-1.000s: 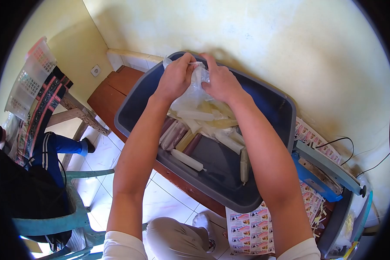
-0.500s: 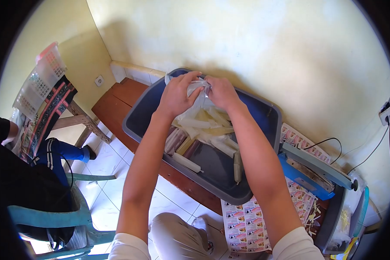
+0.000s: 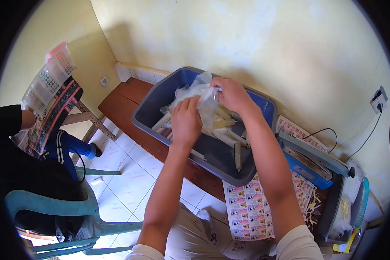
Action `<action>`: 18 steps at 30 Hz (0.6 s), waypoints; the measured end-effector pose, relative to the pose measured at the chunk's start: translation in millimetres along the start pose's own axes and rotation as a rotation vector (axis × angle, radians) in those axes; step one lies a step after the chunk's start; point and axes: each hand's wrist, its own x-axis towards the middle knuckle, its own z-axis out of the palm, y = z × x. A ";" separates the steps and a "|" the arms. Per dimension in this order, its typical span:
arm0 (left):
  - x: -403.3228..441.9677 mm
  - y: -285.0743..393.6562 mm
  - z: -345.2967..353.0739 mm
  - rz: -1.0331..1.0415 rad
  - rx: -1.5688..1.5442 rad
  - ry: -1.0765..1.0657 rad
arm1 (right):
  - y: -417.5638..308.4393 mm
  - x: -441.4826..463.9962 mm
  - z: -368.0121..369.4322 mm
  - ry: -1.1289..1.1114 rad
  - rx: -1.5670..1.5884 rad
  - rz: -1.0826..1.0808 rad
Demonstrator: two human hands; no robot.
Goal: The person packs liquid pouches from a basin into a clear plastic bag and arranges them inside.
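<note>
My right hand is closed on the edge of a clear plastic bag, pinching it above a grey-blue plastic tub. My left hand lies lower, on the bag's near side, its fingers together and curled on the plastic; the fingertips are partly hidden. Inside the tub, under and beside the bag, lie several filled plastic tubes, pale yellow and whitish. Part of the tubes is hidden by my left hand and the bag.
A brown wooden bench carries the tub. To the right are a blue sealing machine, printed label sheets and a tray with bags. At left, a person in dark clothes sits on a green chair, near a white basket.
My left hand has come down and nearer, drawing the bag with it. My right hand has shifted slightly right. More of the bag now spreads over the tubes, and the tub sits slightly farther back.
</note>
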 end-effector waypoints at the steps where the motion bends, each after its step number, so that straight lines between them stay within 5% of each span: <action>1: -8.1 5.6 0.6 0.001 -0.005 -0.003 | -4.1 -9.0 -8.3 -0.001 -0.003 0.005; 18: -56.1 105.3 13.2 -0.021 -0.379 -0.101 | -33.5 -130.5 -54.9 0.330 0.084 -0.017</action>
